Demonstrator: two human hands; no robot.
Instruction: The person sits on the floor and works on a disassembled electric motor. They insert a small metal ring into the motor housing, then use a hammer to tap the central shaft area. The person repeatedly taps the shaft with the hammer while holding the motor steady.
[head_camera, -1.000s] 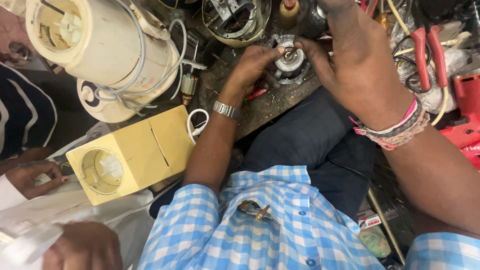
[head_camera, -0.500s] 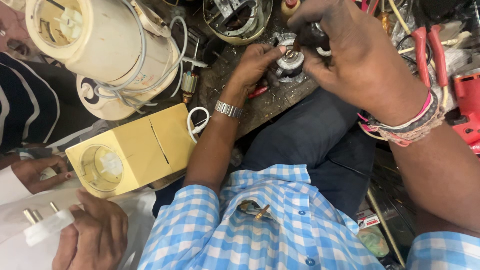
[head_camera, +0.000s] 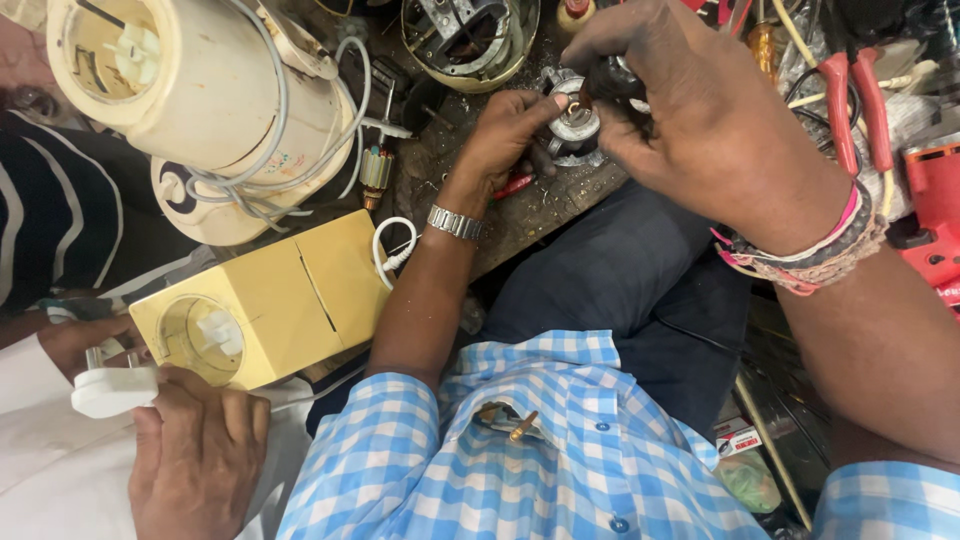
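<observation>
My left hand (head_camera: 505, 125), with a metal watch at the wrist, grips the side of a small round silvery motor part (head_camera: 575, 125) that rests on a dirty work board (head_camera: 520, 215) across my lap. My right hand (head_camera: 700, 120), with coloured bands on the wrist, comes over the part from the right. Its fingertips pinch a small dark piece (head_camera: 610, 78) on top of the part. Most of that dark piece is hidden under my fingers.
A cream mixer base (head_camera: 190, 90) wrapped in grey cord and a yellow mixer housing (head_camera: 260, 300) lie at left. Another person's hand (head_camera: 195, 450) holds a white plug (head_camera: 110, 385) at lower left. Red-handled pliers (head_camera: 850, 100) and an open motor shell (head_camera: 470, 35) lie nearby.
My right hand has lifted and moved left over the motor part, pinching the dark piece on it. At lower left the other person's hand has come further in with the white plug.
</observation>
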